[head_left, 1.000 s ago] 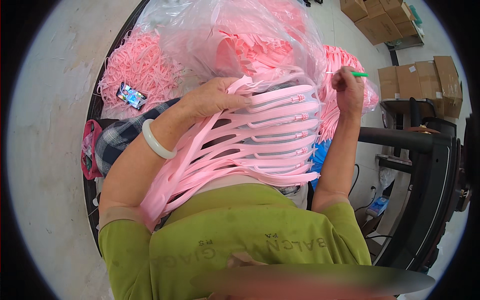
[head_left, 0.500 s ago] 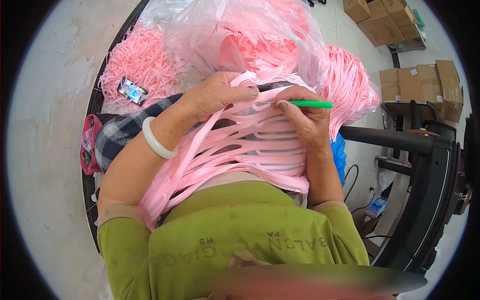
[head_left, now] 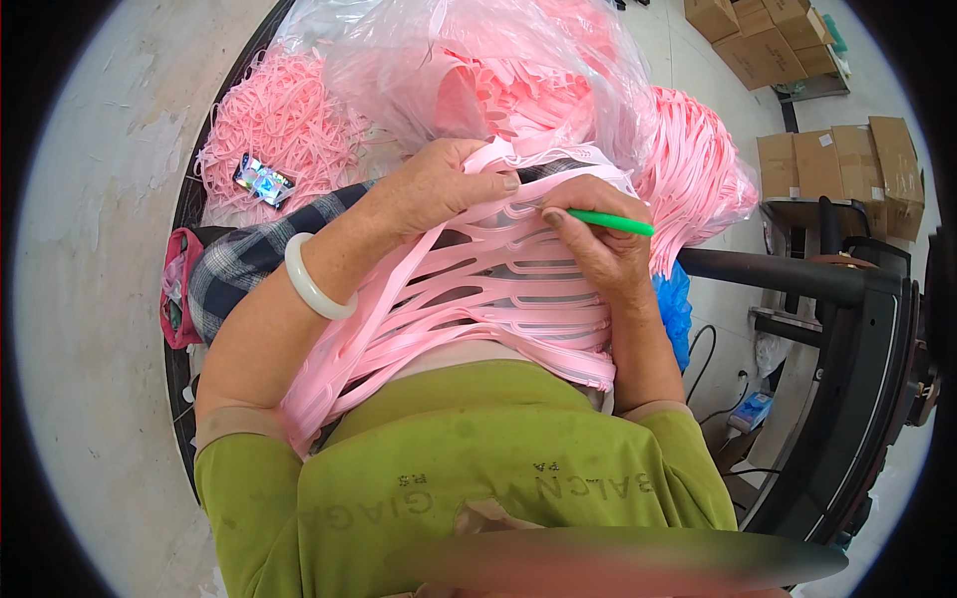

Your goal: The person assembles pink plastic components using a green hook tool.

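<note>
A pink sheet cut into long looped strips point(head_left: 469, 289) lies over my lap, with narrow gaps between its bands. My left hand point(head_left: 449, 187) pinches its far edge between thumb and fingers. In my right hand point(head_left: 603, 234) is a slim tool with a green handle point(head_left: 620, 222), its handle end pointing right. The tool's tip meets the sheet just right of my left thumb; my fingers partly hide it, so its exact kind cannot be made out. A white bangle point(head_left: 314, 284) circles my left wrist.
Ahead stands a clear plastic bag point(head_left: 389, 90) of pink pieces, with a tangled heap of thin pink strips point(head_left: 279, 110) to its left. A phone point(head_left: 264, 181) rests on that heap. More pink sheets point(head_left: 693, 169) hang at right, near a black metal bar point(head_left: 778, 276) and cardboard boxes point(head_left: 847, 164).
My right hand has shifted slightly left and down, and the green handle now slants more downward to the right. My left hand keeps its hold on the sheet.
</note>
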The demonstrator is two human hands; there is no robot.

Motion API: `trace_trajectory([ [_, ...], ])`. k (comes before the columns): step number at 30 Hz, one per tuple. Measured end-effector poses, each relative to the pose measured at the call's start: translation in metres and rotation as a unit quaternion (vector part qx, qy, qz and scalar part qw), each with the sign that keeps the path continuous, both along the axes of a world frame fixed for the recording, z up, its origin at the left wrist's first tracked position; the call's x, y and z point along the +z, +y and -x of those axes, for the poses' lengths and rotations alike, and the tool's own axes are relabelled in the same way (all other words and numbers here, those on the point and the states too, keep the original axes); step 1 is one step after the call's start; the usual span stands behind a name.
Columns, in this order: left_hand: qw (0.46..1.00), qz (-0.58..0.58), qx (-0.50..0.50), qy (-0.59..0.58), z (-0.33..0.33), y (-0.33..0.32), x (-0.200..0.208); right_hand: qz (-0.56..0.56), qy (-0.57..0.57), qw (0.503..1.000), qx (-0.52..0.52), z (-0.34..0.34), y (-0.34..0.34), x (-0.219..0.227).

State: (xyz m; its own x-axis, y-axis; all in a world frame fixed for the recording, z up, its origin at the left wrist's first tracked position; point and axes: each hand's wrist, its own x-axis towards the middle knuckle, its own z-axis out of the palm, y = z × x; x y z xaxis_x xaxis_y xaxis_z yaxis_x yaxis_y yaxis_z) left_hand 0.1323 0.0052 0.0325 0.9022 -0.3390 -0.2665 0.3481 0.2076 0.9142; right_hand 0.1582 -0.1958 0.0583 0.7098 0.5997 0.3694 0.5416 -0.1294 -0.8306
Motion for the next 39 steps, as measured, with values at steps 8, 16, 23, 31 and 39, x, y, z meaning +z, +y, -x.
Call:
trace_trajectory([
  [8, 0.998, 0.065, 0.006, -0.004, -0.002, -0.005, -0.002, -0.175, 0.167, 0.970, 0.024, -0.010, -0.015, 0.004],
  [16, 0.990, 0.131, 0.041, 0.017, 0.003, -0.013, 0.010, 0.052, -0.138, 0.986, -0.072, -0.014, -0.023, 0.027],
  [23, 0.981, 0.182, 0.020, 0.061, 0.010, -0.020, 0.012, 0.125, -0.256, 0.956, -0.070, -0.006, 0.005, 0.015],
  [31, 0.994, 0.111, 0.017, 0.014, 0.009, -0.023, 0.000, 0.073, -0.323, 0.943, -0.029, -0.010, 0.001, 0.007],
  [39, 0.989, 0.145, 0.003, 0.027, 0.013, -0.019, 0.011, -0.037, -0.112, 0.906, -0.406, -0.093, -0.114, -0.006],
])
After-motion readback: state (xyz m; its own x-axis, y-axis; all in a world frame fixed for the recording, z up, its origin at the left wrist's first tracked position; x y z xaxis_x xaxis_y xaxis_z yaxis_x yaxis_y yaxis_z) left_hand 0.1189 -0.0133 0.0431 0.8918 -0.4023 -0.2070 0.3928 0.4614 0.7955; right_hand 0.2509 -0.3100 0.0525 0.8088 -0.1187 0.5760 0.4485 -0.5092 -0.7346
